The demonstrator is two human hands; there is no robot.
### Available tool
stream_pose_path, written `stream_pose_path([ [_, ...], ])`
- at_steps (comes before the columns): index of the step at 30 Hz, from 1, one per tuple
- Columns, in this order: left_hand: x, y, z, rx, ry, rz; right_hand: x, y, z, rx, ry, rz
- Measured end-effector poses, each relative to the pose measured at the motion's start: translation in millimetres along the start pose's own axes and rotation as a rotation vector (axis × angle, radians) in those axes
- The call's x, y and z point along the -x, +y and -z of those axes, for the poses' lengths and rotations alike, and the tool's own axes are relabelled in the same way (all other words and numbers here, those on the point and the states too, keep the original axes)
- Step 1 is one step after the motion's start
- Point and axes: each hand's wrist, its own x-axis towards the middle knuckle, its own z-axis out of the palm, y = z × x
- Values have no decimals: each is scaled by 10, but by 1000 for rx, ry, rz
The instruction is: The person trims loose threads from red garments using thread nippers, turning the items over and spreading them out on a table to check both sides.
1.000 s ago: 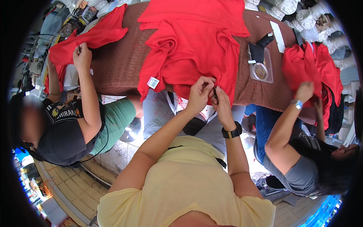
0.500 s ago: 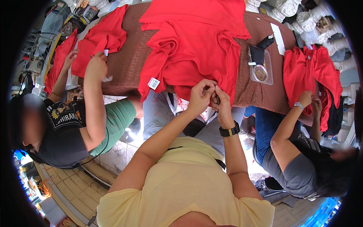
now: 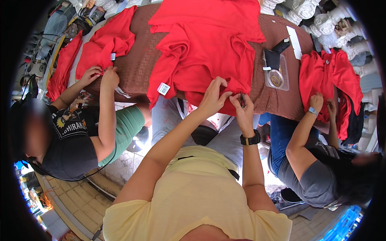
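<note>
A red garment (image 3: 209,56) with a white barcode tag (image 3: 163,88) lies spread in front of me and hangs over the table's near edge. My left hand (image 3: 213,98) is at its lower edge, thumb and fingers apart against the cloth. Beside it, my right hand (image 3: 244,112) grips a small dark slim tool (image 3: 242,99), its tip pointing up at the red cloth. The tool's exact kind is too small to tell. The right thumb is close to the left one.
The table has a brown cloth (image 3: 140,52). A clear plastic tray (image 3: 284,66) holds a black pouch and a roll of tape (image 3: 276,78). A white strip (image 3: 294,42) lies beyond. Co-workers on both sides handle red garments (image 3: 108,40). White ornate balusters (image 3: 325,24) stand behind.
My hands have parted slightly; the left opened from a pinch. The dark tool now points up in my right hand. The left co-worker's hands came together lower, near the table edge.
</note>
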Motion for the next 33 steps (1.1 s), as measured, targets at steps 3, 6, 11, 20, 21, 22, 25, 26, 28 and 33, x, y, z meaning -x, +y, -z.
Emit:
stream_pose_path([
  [3,-35,91,-12,103,26,112,-5,-36,45,61,64,17],
  [6,-59,280,68,76,-7,69,10,-112,62,51,176,66],
  [11,-12,275,58,175,41,86,38,-402,-62,-76,266,195],
  [20,88,312,125,305,78,236,23,-371,-120,91,18,229],
  [21,103,310,145,258,64,218,20,-362,-120,99,10,204],
  [22,117,303,161,211,50,200,1,-312,-141,102,25,275],
  [25,177,187,152,446,90,270,54,-315,-114,117,-18,186],
  [26,188,132,217,393,31,321,57,-320,-118,119,-15,183],
  [28,201,131,268,425,4,316,72,-279,-90,105,-20,133],
  [33,188,278,185,690,150,350,78,-262,-103,-9,8,140],
])
